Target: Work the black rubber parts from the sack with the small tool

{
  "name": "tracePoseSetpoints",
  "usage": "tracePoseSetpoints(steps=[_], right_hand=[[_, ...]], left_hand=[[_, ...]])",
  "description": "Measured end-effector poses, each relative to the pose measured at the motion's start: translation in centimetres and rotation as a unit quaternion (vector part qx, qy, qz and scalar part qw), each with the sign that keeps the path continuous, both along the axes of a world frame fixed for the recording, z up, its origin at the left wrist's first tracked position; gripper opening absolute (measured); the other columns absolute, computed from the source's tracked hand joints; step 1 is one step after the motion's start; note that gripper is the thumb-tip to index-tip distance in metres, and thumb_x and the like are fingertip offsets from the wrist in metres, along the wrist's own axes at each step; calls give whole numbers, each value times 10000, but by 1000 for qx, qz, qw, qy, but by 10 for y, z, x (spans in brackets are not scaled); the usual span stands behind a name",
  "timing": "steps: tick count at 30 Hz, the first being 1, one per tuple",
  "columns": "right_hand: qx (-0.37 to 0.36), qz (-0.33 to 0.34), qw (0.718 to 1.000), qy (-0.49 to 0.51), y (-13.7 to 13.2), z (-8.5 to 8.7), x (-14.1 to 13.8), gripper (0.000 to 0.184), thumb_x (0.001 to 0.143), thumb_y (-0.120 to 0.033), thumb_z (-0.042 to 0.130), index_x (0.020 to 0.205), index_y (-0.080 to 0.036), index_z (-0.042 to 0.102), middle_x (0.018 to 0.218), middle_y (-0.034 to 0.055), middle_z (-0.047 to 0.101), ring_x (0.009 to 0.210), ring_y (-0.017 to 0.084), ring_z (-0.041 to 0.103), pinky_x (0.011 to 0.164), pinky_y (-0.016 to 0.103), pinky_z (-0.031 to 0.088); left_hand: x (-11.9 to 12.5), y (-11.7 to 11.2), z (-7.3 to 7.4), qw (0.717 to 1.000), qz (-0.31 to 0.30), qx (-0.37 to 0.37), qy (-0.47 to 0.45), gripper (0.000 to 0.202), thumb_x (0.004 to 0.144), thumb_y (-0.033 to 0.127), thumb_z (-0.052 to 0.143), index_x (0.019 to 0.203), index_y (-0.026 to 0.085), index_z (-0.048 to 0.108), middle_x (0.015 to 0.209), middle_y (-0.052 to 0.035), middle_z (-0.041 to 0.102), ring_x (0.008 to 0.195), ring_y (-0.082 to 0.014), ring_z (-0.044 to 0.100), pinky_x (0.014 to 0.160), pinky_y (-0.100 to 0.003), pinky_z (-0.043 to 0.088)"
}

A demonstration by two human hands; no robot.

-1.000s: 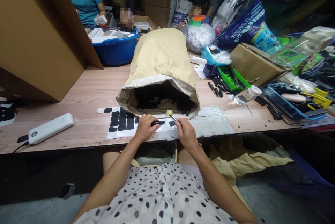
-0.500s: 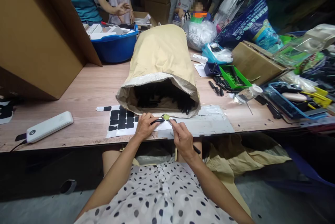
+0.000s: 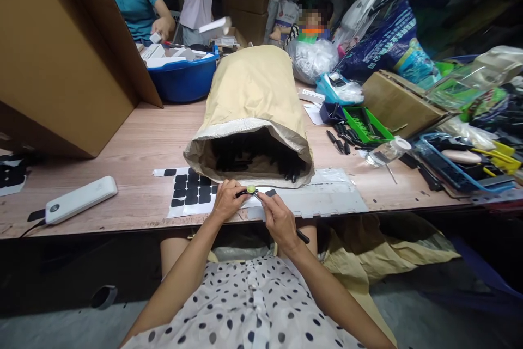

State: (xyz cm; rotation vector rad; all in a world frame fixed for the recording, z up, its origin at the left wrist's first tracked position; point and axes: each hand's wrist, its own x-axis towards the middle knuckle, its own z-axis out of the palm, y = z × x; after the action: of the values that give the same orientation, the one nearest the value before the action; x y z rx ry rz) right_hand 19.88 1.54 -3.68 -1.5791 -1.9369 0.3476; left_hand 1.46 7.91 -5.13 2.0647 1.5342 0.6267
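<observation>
My left hand [image 3: 225,200] is closed on a small black part [image 3: 241,193] at the table's front edge. My right hand [image 3: 277,217] grips a thin tool whose yellow-green tip [image 3: 250,189] touches the end of that part; the tool's black handle end [image 3: 303,237] sticks out behind the hand. Just left of my hands lies a white sheet of black square pads [image 3: 191,192]. Behind them a tan paper sack [image 3: 250,104] lies on its side, its open mouth full of black parts [image 3: 255,158].
A white power bank [image 3: 80,200] lies at the left, a large cardboard box [image 3: 61,49] behind it. A blue basin [image 3: 182,77], green tray [image 3: 363,123], plastic bottle [image 3: 384,152] and cluttered tools fill the back and right. Other people stand at the far side.
My right hand has drawn back and leftward, bringing the yellow-green tip from right of the black part onto its end. People at the back have shifted.
</observation>
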Motion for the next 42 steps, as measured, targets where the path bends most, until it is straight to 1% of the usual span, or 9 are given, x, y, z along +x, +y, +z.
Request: tracePoseSetpoints(steps=[5,10,16,21,24,26,33,37,42], right_hand=[[38,-50,997,-36,25,-1,16,397,1022,-320,373,1285,-288,670,990,71,655,936,191,614,804,270,496],[55,-95,984,-142,58,-14,33,325,995,-283,440,1130,-238,733,883,86,623,839,221,533,754,327,411],[64,-114,974,-184,65,-30,30,272,981,-272,465,1087,-245,714,904,84,591,868,234,469,738,337,321],[62,-109,974,-191,65,-29,27,263,985,-278,461,1091,-243,699,914,84,583,875,237,460,742,339,307],[59,-109,973,-193,65,-28,26,259,984,-277,464,1089,-240,698,919,87,583,885,240,464,745,343,309],[61,-111,973,-193,65,-28,26,259,985,-273,461,1085,-237,697,919,87,586,883,239,467,749,345,312],[66,-113,972,-195,65,-27,23,234,981,-276,476,1057,-240,695,911,83,602,871,236,469,732,347,299],[74,-118,969,-204,66,-26,22,225,981,-273,488,1045,-243,701,902,78,607,867,232,472,732,344,293],[72,-119,966,-217,66,-27,20,205,977,-276,506,1027,-237,700,908,75,601,880,231,463,739,339,283]], left_hand=[[0,-1,0,1000,-7,13,3,222,864,363,694,1061,294,768,929,-26,663,921,-220,540,918,-381,429],[-1,-3,1,1000,-10,12,2,208,875,351,675,1045,276,769,931,-30,665,900,-218,543,919,-384,428],[-4,0,4,1000,-21,21,-1,215,922,362,600,1044,264,747,948,-37,675,922,-222,557,910,-381,442],[-6,-33,16,993,-85,42,-70,267,971,357,498,1071,229,710,970,-66,711,913,-220,608,865,-362,481],[-5,-71,16,977,-188,-20,-95,278,977,369,487,1079,230,704,921,-57,726,837,-194,650,797,-306,509],[-4,-91,11,974,-203,-87,-57,253,970,346,493,1068,242,702,931,-46,737,838,-187,676,781,-284,512],[-3,-94,-8,943,-61,-258,204,302,950,227,481,1175,217,682,1098,-127,749,1059,-286,706,886,-371,515],[-4,-92,5,947,-70,-257,182,361,909,223,543,1249,223,664,1138,-131,742,1082,-290,699,884,-366,520],[-6,-68,40,958,-152,-242,13,290,897,356,572,1115,246,727,860,-18,758,781,-198,693,740,-282,521]])
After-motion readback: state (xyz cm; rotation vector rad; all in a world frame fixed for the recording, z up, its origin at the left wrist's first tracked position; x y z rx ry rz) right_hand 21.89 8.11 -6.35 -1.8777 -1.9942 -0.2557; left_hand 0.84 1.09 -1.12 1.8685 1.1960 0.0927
